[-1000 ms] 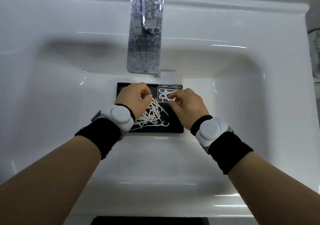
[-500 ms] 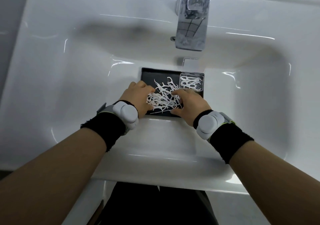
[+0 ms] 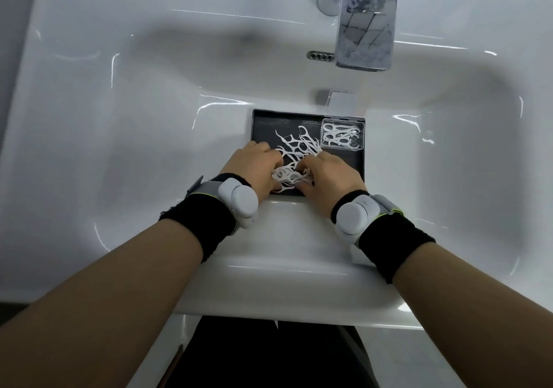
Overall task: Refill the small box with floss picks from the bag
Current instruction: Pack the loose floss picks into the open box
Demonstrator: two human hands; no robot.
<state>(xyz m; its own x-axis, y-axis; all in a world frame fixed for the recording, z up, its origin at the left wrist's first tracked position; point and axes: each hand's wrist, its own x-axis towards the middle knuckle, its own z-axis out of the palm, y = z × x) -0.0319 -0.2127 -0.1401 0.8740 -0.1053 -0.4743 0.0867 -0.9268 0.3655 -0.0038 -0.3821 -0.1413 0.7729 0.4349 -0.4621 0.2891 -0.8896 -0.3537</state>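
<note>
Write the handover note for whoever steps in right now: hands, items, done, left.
Left hand and right hand: both down on the loose floss picks in the black tray, gathering a bunch between them; grip not clear.
Small clear box: open, far right corner of the tray, lid tipped back, some picks inside.
Tray sits in the sink, below the faucet. No bag in view.
Done: box partly filled.
Left: move the gathered picks into the box, close it.

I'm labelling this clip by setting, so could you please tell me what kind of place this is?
Most likely a bathroom: a white ceramic washbasin with a chrome tap over it, and floss picks spread on a black tray in the bowl.
</note>
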